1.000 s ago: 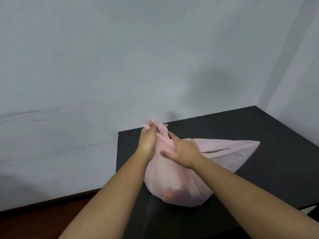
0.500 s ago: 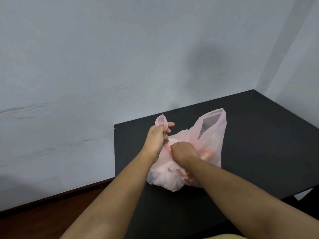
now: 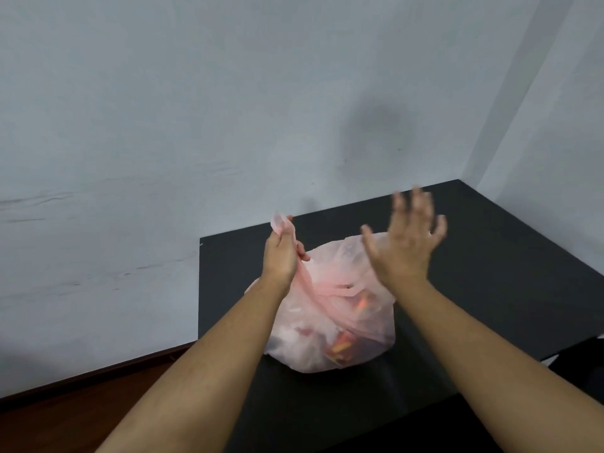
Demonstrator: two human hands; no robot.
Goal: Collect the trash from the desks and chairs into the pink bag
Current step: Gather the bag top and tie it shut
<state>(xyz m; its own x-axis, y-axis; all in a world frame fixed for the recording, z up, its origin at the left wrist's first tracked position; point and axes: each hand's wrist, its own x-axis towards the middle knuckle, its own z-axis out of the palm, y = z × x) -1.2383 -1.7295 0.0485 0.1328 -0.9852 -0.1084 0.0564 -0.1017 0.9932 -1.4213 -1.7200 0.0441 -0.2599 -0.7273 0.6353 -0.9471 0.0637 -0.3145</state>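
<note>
Head view: right hand point(image 3: 403, 243) now off pink bag point(image 3: 330, 325), spread, seemingly blurred; left hand point(image 3: 280, 255) still clutching handle point(image 3: 287, 228).

I see the bag point(image 3: 330, 325) sitting on the desk point(image 3: 490, 289), near its left edge. Trash point(image 3: 343, 346) lies inside the bag. My left hand point(image 3: 281, 256) is above the bag's left side, closed around a handle point(image 3: 282, 223). My right hand point(image 3: 405, 243) is spread above its far right side. Wall point(image 3: 196, 109) behind the desk; floor point(image 3: 65, 420) to its left.
</note>
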